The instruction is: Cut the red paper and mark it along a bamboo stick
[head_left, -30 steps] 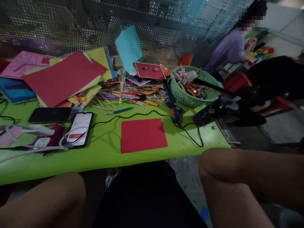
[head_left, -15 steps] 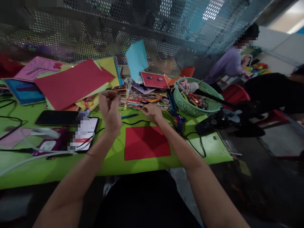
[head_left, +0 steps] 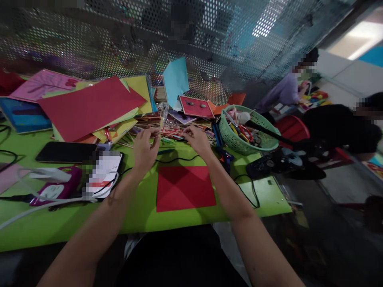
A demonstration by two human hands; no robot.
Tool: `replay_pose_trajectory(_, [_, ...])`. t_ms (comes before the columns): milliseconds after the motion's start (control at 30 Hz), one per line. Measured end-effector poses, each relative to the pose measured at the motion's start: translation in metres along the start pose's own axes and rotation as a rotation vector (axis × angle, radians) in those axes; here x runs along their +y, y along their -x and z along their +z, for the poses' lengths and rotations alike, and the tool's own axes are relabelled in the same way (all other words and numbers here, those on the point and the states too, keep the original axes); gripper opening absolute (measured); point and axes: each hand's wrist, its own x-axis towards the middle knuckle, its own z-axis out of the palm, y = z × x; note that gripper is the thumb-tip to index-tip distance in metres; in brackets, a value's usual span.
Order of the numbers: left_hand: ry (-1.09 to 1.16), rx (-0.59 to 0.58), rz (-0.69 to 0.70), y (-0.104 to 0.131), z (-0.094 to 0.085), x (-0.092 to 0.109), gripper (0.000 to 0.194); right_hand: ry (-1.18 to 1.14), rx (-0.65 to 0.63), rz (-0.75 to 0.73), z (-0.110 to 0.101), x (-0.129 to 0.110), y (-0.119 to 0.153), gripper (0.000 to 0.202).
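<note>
A jumbled pile of thin wooden sticks (head_left: 171, 132), some of them coloured, lies across the middle of the green table. At its left front is my left hand (head_left: 146, 150), fingers curved over the sticks, thumb apart from them, with nothing visible held. My right hand (head_left: 197, 140) reaches into the pile from the right. Its thumb and fingers are pinched together among the sticks; what they hold is too small to make out. Nearer to me, a red sheet of paper (head_left: 185, 189) lies flat, partly under my right forearm. A dark cable (head_left: 176, 159) runs behind the sheet.
Coloured paper sheets (head_left: 89, 105) are heaped at the back left, behind a dark phone (head_left: 66, 152) and a lit phone (head_left: 103, 175). On the right stand a green basket (head_left: 239, 141) of tools and a black stand (head_left: 269, 163). Two people are beyond.
My left hand has come down and right onto the sticks. The right hand stays at the pile, now slightly further right. The view has shifted a little.
</note>
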Motion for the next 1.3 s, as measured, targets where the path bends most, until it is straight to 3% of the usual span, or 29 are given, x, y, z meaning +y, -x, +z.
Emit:
replay_pose_trajectory(133, [-0.111,-0.071,0.034,0.001,-0.001,0.003,0.027,-0.419,0.362,-0.01,-0.017,0.011,-0.005,0.013])
replay_pose_trajectory(233, [-0.145,-0.084,0.054,0.003,-0.001,0.007,0.033,-0.631,0.444,0.047,-0.028,0.015,-0.002,0.015])
replay_pose_trajectory(367, [-0.187,-0.031,0.098,0.004,-0.005,0.016,0.049,-0.847,0.317,0.115,-0.042,0.009,0.011,0.019])
replay_pose_trajectory(433, [-0.183,-0.066,0.118,0.002,-0.007,0.018,0.054,-0.9,0.221,0.105,-0.046,0.004,0.017,0.019])
replay_pose_trajectory(533, [-0.101,-0.303,0.014,0.002,-0.008,0.02,0.043,-1.019,0.184,0.097,-0.046,-0.003,0.02,0.02])
replay_pose_trajectory(600, [-0.024,-0.461,-0.075,0.004,-0.005,0.022,0.04,-1.108,0.248,0.108,-0.043,-0.005,0.019,0.022])
replay_pose_trajectory(667, [0.042,-0.523,-0.104,0.009,-0.002,0.027,0.043,-1.173,0.319,0.117,-0.038,-0.007,0.017,0.028])
replay_pose_trajectory(833, [0.159,-0.495,-0.116,0.022,0.001,0.046,0.044,-1.188,0.371,0.121,-0.024,-0.015,0.017,0.045])
replay_pose_trajectory(1000, [0.201,-0.437,-0.164,0.029,0.003,0.05,0.041,-1.117,0.374,0.117,-0.012,-0.022,0.022,0.05])
replay_pose_trajectory(1300, [0.239,-0.354,-0.216,0.034,0.009,0.048,0.031,-1.141,0.109,0.12,0.017,-0.053,0.045,0.055])
